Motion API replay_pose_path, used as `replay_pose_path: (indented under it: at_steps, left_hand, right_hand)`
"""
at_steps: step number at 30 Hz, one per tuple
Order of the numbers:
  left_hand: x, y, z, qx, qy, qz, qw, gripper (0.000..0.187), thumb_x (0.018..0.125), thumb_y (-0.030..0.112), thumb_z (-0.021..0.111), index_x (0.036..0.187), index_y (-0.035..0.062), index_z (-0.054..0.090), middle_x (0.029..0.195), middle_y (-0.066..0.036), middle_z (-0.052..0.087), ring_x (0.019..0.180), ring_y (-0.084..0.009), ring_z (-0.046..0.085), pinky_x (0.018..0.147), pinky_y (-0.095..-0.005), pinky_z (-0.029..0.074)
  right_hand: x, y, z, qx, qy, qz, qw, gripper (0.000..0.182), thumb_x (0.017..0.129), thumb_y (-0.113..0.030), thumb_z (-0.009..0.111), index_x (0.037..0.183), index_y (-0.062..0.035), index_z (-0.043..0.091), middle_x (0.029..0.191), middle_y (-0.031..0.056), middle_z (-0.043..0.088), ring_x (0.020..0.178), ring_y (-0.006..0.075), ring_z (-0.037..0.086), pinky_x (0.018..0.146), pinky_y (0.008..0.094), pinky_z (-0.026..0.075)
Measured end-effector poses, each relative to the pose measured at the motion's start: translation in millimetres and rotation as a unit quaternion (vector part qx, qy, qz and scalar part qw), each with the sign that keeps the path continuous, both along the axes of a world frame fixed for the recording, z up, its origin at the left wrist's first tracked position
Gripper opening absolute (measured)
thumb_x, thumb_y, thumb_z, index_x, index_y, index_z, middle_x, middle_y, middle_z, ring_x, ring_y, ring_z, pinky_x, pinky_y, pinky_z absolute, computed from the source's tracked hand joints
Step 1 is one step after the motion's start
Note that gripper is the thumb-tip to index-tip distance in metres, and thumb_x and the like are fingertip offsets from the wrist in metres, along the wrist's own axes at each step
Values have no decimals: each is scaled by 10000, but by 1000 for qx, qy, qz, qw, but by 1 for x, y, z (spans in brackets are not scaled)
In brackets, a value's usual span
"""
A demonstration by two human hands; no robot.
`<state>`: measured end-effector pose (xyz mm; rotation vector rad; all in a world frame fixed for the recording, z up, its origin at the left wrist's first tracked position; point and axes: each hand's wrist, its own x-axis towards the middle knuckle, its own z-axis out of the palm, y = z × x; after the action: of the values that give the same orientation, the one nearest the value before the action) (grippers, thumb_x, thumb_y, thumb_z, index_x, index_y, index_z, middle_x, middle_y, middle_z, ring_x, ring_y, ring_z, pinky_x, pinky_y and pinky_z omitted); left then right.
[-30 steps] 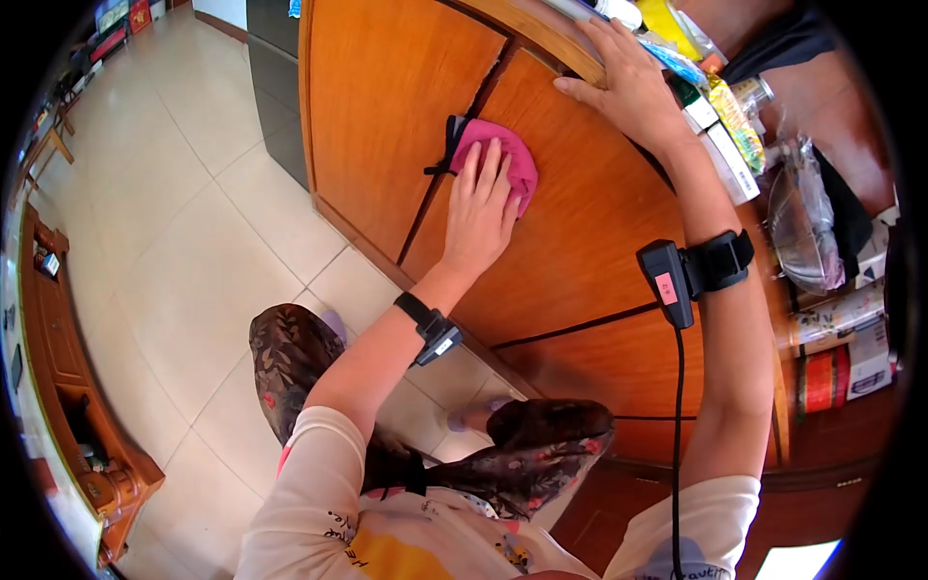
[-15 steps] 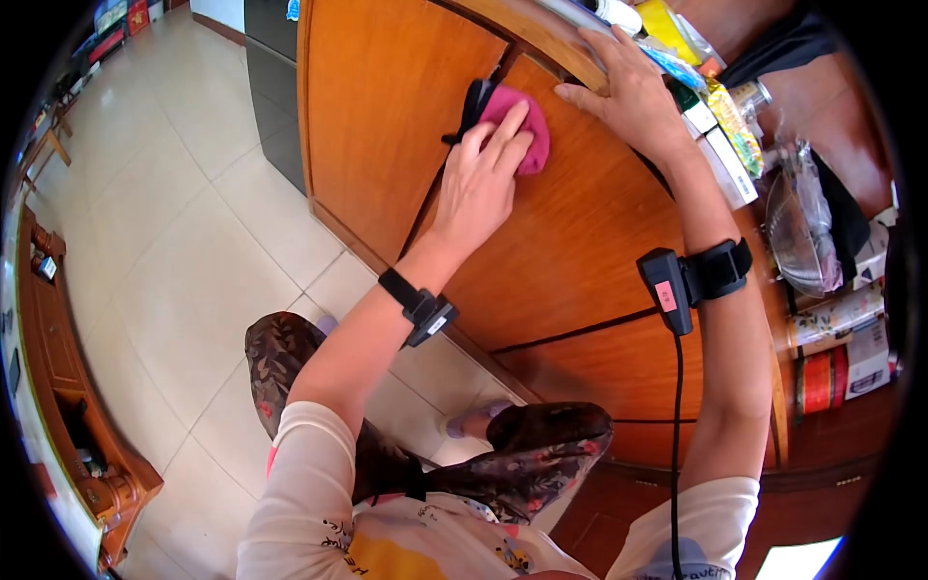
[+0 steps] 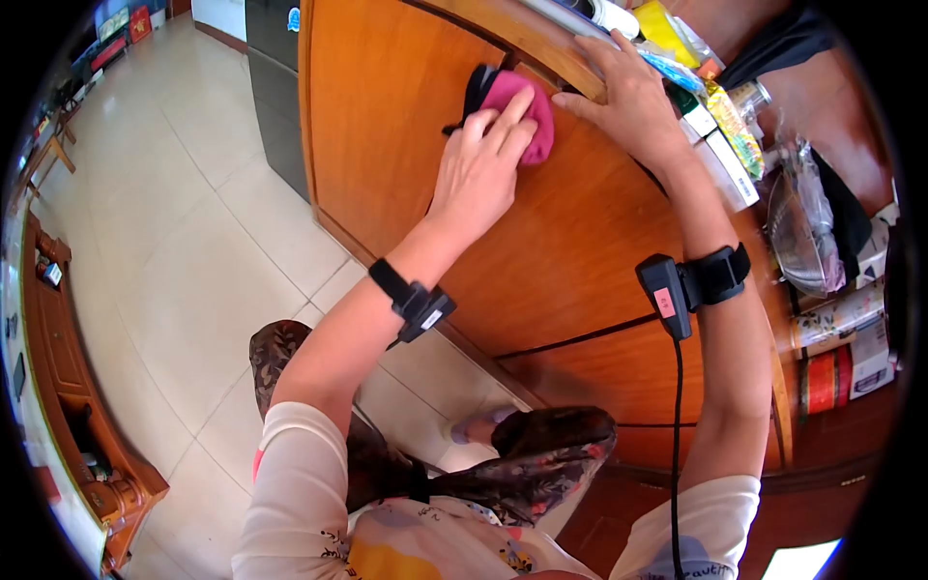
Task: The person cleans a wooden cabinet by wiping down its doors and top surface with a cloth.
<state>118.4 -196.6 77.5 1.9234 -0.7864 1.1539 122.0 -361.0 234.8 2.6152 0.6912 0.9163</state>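
Observation:
My left hand [image 3: 480, 174] presses a folded pink and black cloth [image 3: 531, 118] flat against the front of a curved wooden cabinet [image 3: 570, 232]. Its fingers lie over the pink part, while the black part sticks out on the left, by the seam between two door panels. My right hand [image 3: 630, 101] rests on the cabinet's top edge, thumb down on the front side and fingers spread over the rim. It holds nothing loose. Each wrist wears a black strap with a small device.
Packets, boxes and a white bottle [image 3: 616, 16] crowd the cabinet top beside my right hand. Farther right are a clear plastic-wrapped bowl [image 3: 802, 232] and a red roll [image 3: 822, 380]. A dark grey appliance [image 3: 275, 97] stands left of the cabinet. A carved wooden cabinet [image 3: 58, 348] is at far left.
My left hand has slid the cloth slightly up and to the right along the cabinet front. My right hand has stayed at the top edge.

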Motion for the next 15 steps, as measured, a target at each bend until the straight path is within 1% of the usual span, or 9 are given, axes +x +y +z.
replay_pose_path:
  at_steps: [4, 6, 9, 12, 15]
  left_hand:
    - [-10, 3, -18, 26, 16, -17, 999, 514, 675, -95, 620, 1158, 70, 561, 1458, -37, 452, 1092, -298, 512, 915, -393, 488]
    - [-6, 0, -13, 10, 25, -26, 999, 508, 674, -104, 610, 1149, 69, 559, 1455, -40, 455, 1097, -303, 514, 922, -399, 485]
    - [-4, -2, 3, -21, 24, -22, 999, 491, 674, -113, 601, 1133, 58, 552, 1462, -47, 447, 1106, -316, 510, 912, -403, 493]
    - [-11, -3, -6, -12, 55, -31, 998, 495, 669, -117, 597, 1132, 53, 551, 1465, -51, 444, 1109, -314, 509, 910, -401, 493]
    - [-11, -1, -13, -5, 49, -32, 998, 490, 664, -119, 596, 1123, 48, 554, 1468, -52, 440, 1109, -317, 507, 907, -401, 493]
  right_hand:
    - [0, -3, -1, -18, -29, 11, 999, 665, 817, -441, 731, 1333, -69, 537, 1308, 161, 585, 1367, 366, 391, 1094, 453, 355]
    - [1, -4, 1, -10, -5, 8, 1000, 663, 820, -446, 727, 1335, -75, 536, 1313, 161, 581, 1372, 361, 385, 1093, 457, 355]
    - [-3, 1, 1, -7, -11, -11, 1000, 658, 822, -447, 724, 1333, -78, 536, 1315, 162, 578, 1372, 359, 385, 1091, 459, 357]
    - [-2, 0, -1, -23, -21, -11, 999, 656, 825, -451, 720, 1333, -79, 536, 1313, 165, 579, 1375, 358, 381, 1098, 459, 347]
    - [-4, 0, 0, -11, -19, -5, 1000, 658, 824, -454, 720, 1333, -79, 537, 1311, 160, 582, 1377, 356, 379, 1108, 455, 334]
